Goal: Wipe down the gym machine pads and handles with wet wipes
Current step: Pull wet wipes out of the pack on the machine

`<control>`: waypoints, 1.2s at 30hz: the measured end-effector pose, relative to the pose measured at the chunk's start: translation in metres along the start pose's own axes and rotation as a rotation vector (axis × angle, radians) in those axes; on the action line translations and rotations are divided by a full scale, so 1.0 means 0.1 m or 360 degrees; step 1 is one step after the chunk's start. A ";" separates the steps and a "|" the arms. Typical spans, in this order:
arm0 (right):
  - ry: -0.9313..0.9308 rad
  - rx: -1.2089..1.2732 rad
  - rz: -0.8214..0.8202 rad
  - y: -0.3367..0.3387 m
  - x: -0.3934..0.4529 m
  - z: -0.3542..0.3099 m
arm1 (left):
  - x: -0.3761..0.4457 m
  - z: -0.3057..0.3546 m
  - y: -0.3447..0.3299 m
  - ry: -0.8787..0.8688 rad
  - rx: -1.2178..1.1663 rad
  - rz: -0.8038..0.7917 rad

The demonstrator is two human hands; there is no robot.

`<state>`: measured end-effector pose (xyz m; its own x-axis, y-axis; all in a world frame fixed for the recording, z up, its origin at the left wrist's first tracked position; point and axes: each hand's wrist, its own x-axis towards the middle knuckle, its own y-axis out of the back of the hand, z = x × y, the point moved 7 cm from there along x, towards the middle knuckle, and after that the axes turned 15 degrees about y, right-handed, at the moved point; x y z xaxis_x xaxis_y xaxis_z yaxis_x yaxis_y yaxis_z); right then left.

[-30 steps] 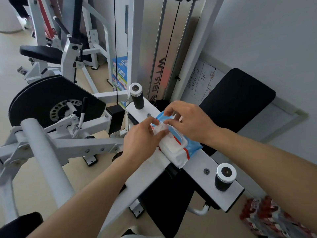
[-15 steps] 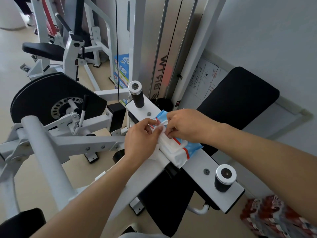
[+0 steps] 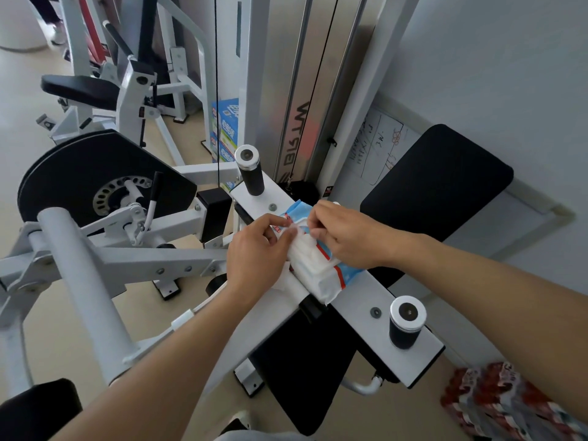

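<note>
A blue-and-white pack of wet wipes (image 3: 331,276) lies on the white crossbar (image 3: 359,300) of the gym machine. My left hand (image 3: 254,253) presses the pack's near side, fingertips at its opening. My right hand (image 3: 343,237) rests on top of the pack and pinches at the white flap or a wipe by the opening. Two short black handles stand on the bar: one at the far end (image 3: 251,173), one at the near end (image 3: 405,323). A black pad (image 3: 445,183) lies behind my right hand, another black pad (image 3: 305,370) below the bar.
A white padded roller bar (image 3: 86,281) crosses at the left beside a black cam disc (image 3: 73,173). The weight stack column (image 3: 299,90) rises behind. More machines stand at the back left. A red patterned bundle (image 3: 509,405) lies on the floor at the lower right.
My right hand's fingers have curled from flat on the pack into a pinch at its opening. The left hand's fingertips have moved up to the same spot. The pack stays put.
</note>
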<state>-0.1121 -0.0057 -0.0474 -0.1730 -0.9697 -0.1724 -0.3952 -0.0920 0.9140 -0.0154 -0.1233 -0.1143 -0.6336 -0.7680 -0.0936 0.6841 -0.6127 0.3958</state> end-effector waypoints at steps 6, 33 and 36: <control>0.0014 0.0100 0.0120 0.01 -0.03 0.00 | -0.03 0.03 0.03 -0.0054 -0.0019 0.0002; -0.0078 0.0672 0.0795 0.05 -0.22 0.07 | -0.19 0.21 0.01 -0.0320 0.0641 -0.0244; 0.0004 0.1008 0.1201 0.32 -0.25 -0.01 | -0.20 0.22 0.02 -0.0327 0.0626 -0.0222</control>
<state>-0.1195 0.0149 -0.0133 -0.5768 -0.7249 0.3767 -0.5922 0.6887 0.4183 -0.0089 -0.1048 -0.0915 -0.7953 -0.6062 -0.0033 0.4236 -0.5596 0.7124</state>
